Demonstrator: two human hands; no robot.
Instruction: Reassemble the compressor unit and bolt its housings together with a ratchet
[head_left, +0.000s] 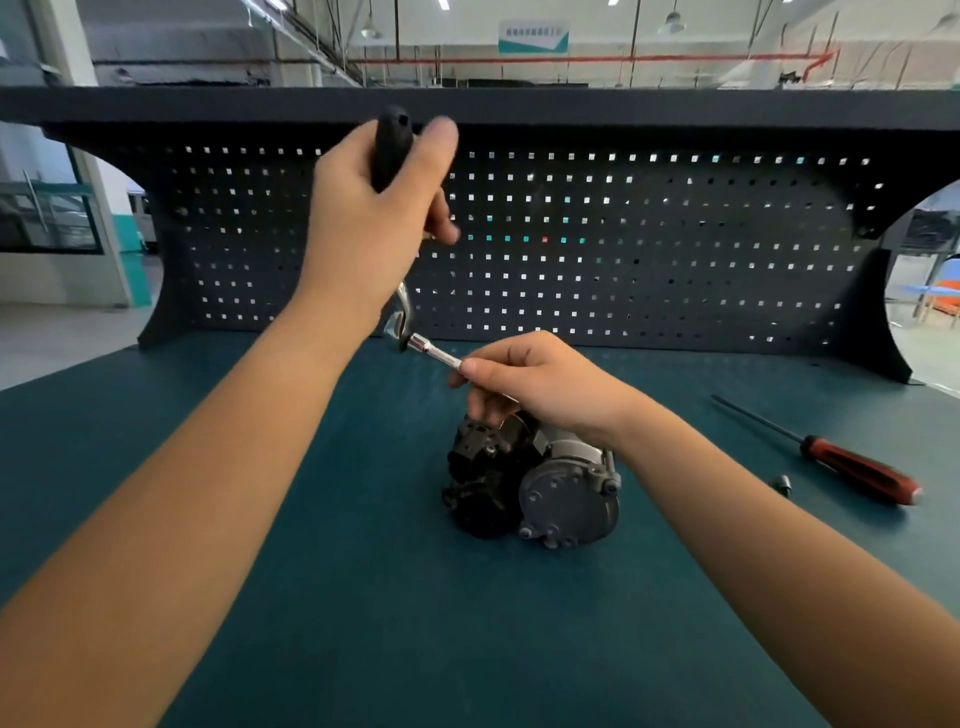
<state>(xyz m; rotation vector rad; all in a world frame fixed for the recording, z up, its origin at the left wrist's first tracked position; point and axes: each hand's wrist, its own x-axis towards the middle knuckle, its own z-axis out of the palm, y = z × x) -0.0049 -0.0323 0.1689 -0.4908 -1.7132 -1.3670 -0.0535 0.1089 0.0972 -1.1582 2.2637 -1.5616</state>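
The teal-topped workbench (363, 597) fills most of the view. At its back stands a dark pegboard (675, 234) punched with small square holes, under a dark shelf (623, 104). Behind that is a factory hall with lamps and a red pipe along the ceiling. A white-and-teal banner (533, 37) hangs up there, and its writing is too blurred to read.

The compressor unit (524, 488) lies near the middle of the bench. Its black section is to the left and its grey metal housing to the right, with the round end cover turned toward the person.

Both bare forearms reach in over the bench from the near edge. The left hand (363, 208) is raised in front of the pegboard, with its fingers wrapped tight around the black handle of the ratchet (389, 156). The shank runs down from that fist to the chrome head. From the head a slim chrome extension bar (434, 353) slants down to the right. The right hand (540, 384) pinches the bar's lower end between thumb and forefinger, just above the compressor (this hand hides the tip, so I cannot tell whether the tool meets a bolt).

Well to the right lies a screwdriver (857, 467) with a red-and-black handle, its dark shaft pointing toward the pegboard. Just beside its handle, on the near side, stands 1 small metal piece (783, 486), too small to identify.
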